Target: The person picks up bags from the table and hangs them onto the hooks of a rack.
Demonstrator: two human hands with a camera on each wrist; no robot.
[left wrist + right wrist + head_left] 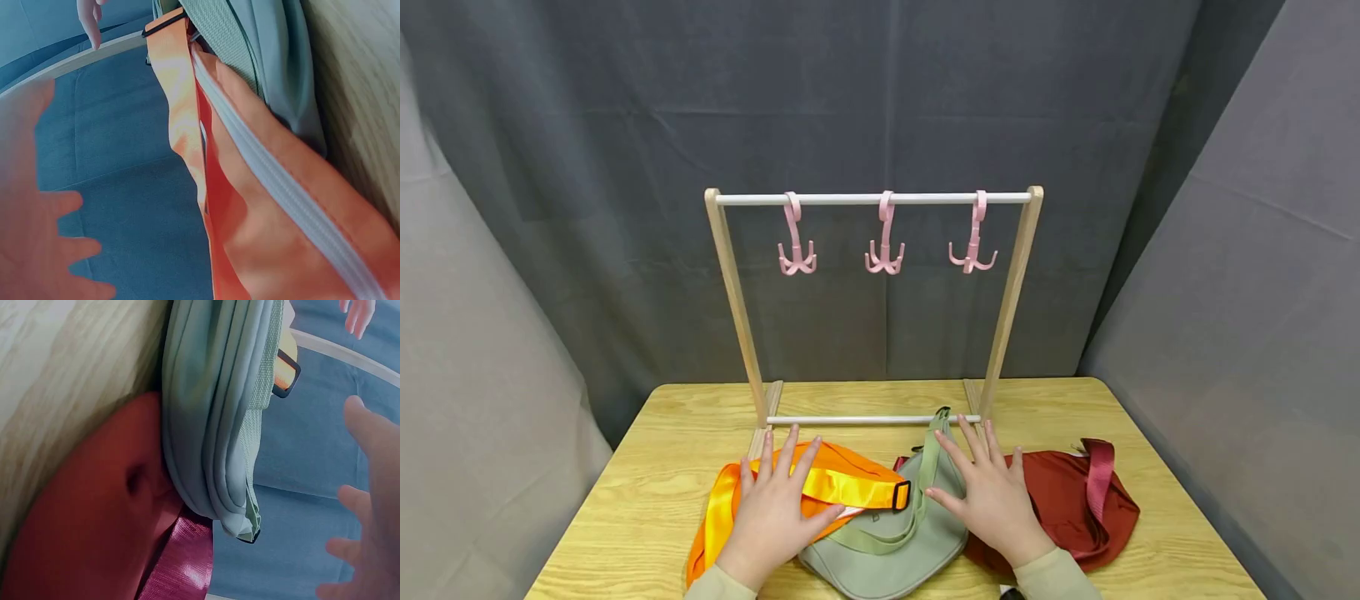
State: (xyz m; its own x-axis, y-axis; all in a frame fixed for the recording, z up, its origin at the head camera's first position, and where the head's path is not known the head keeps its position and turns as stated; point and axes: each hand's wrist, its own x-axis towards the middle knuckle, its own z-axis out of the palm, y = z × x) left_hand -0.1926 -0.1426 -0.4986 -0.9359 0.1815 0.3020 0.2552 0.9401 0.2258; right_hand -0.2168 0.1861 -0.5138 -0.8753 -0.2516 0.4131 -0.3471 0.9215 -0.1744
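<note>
My left hand (775,512), fingers spread, hovers over the orange bag (842,460) with its shiny yellow-orange strap and black buckle (901,495). The left wrist view shows a gap between that hand (31,212) and the orange bag (262,187) with its white zipper. My right hand (988,496), also spread, is above the right side of the grey-green bag (887,571), near the dark red bag (1075,492). In the right wrist view the hand (369,506) stays apart from the grey-green bag (200,412). Both hands hold nothing. The grey-green bag overlaps its two neighbours.
Behind the bags stands a wooden rack with a white top bar (842,200) and a low bar (857,420). Three pink hooks (886,233) hang spaced along the top bar. Grey cloth (820,100) surrounds the wooden table (632,492) at the back and sides.
</note>
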